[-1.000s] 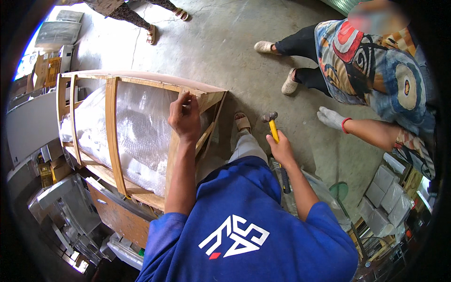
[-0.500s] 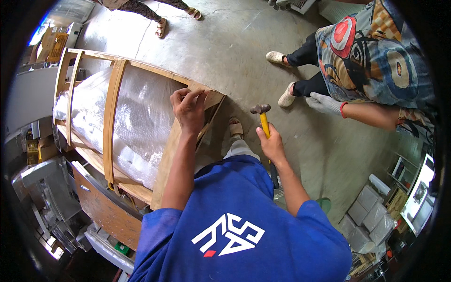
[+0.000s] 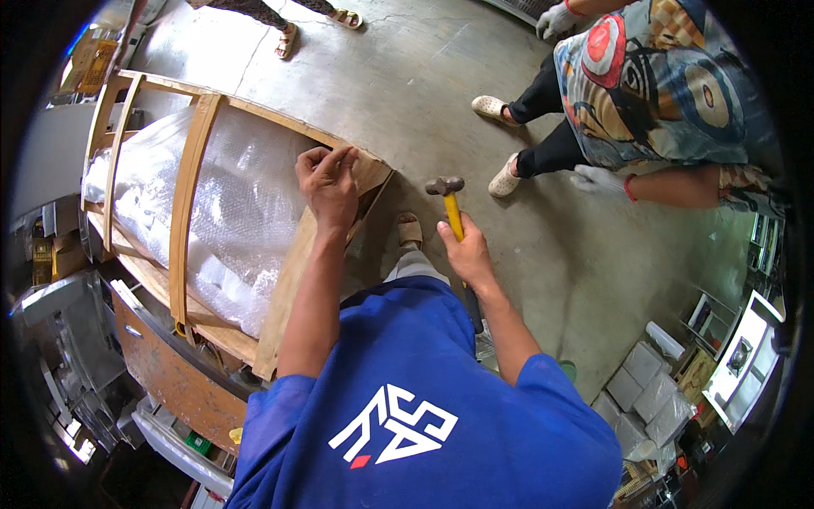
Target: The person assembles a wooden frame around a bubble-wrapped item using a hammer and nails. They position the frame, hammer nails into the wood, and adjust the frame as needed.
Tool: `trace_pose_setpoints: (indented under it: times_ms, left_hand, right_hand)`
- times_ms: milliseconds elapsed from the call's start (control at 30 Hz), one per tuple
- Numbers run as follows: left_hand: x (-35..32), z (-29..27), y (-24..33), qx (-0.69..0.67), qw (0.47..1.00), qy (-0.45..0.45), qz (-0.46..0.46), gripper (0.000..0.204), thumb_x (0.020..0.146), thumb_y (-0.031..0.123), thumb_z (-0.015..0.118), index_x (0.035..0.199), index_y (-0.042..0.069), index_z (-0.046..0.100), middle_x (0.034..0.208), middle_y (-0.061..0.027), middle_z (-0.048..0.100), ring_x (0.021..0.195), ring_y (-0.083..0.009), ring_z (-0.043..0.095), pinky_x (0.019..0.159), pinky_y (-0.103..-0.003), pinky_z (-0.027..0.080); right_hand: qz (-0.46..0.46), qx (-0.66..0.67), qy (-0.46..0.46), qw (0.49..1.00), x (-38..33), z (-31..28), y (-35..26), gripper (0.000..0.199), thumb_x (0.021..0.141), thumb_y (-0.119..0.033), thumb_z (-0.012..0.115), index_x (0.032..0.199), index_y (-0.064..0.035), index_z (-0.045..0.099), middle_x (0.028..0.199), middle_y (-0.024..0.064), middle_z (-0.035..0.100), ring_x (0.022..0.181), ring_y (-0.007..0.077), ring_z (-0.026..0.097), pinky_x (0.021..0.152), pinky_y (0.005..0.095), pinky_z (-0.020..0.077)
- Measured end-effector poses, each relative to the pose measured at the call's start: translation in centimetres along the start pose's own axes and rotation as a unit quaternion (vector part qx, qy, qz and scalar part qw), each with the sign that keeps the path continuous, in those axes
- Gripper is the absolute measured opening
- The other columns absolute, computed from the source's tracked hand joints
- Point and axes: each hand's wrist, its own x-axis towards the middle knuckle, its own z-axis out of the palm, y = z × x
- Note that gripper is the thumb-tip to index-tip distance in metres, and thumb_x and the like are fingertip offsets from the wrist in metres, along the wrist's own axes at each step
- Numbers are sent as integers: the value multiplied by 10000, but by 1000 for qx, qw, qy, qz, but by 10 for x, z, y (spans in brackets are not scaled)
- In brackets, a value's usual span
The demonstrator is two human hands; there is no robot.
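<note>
My right hand (image 3: pixel 467 252) grips a hammer (image 3: pixel 451 208) by its yellow handle, the dark metal head upward and apart from the wood. My left hand (image 3: pixel 329 188) is closed in a pinch over the near right corner of a wooden crate (image 3: pixel 193 182). Whatever sits between those fingertips, if anything, is too small to make out. Inside the crate's slats lies a bulky load in clear bubble wrap (image 3: pixel 246 195). A wide end board (image 3: pixel 284 301) of the crate runs beneath my left forearm.
A person in a patterned shirt (image 3: pixel 653 93) and gloves stands at the right. Another person's sandalled feet (image 3: pixel 287 41) show at the far left. Wrapped grey blocks (image 3: pixel 640 373) are stacked at lower right. A brown panel (image 3: pixel 174 365) stands beside the crate at lower left.
The whole view has shifted slightly, moving most things leftward. My left hand stays pinched at the crate's corner and my right still grips the hammer. The person at right has raised one gloved hand into view.
</note>
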Motion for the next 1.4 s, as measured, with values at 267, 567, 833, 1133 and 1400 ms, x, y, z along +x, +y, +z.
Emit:
trace_pose_setpoints:
  times_ms: [267, 567, 833, 1133, 1400]
  left_hand:
    - [2, 0, -8, 36, 999, -13, 18, 132, 861, 163, 815, 961, 78, 808, 1032, -68, 588, 1003, -225, 573, 895, -326, 473]
    - [3, -2, 6, 50, 999, -10, 19, 154, 844, 216, 824, 949, 104, 818, 1040, -87, 652, 1010, -249, 638, 884, -364, 511]
    - [2, -3, 8, 82, 996, -7, -20, 180, 818, 260, 813, 900, 101, 804, 1041, -49, 674, 1019, -244, 644, 884, -374, 527]
    - [2, -4, 16, 105, 994, -5, -23, 152, 809, 319, 805, 878, 184, 815, 990, 5, 658, 1017, -226, 610, 881, -371, 521]
    - [2, -5, 27, 104, 994, -6, -29, 141, 814, 327, 789, 882, 205, 813, 988, 9, 659, 1012, -222, 605, 881, -373, 517]
  right_hand:
    - [-35, 9, 9, 999, -1, 8, 0, 358, 1008, -357, 609, 1099, -10, 610, 800, 209, 641, 768, 326, 662, 696, 448, 494]
    - [-194, -36, -39, 980, 8, -11, -87, 341, 1093, -322, 439, 1340, -88, 466, 839, 282, 664, 815, 525, 656, 663, 577, 490]
    - [-275, -195, -92, 937, 49, 8, -126, 391, 1090, -382, 429, 1344, -89, 485, 874, 309, 679, 849, 541, 653, 676, 620, 496]
    - [-302, -235, -84, 920, 49, 7, -133, 383, 1097, -363, 413, 1370, -99, 465, 878, 317, 681, 869, 539, 655, 686, 618, 499]
    - [-295, -236, -65, 923, 41, 0, -135, 373, 1096, -347, 414, 1372, -102, 469, 857, 312, 678, 856, 536, 656, 673, 623, 495]
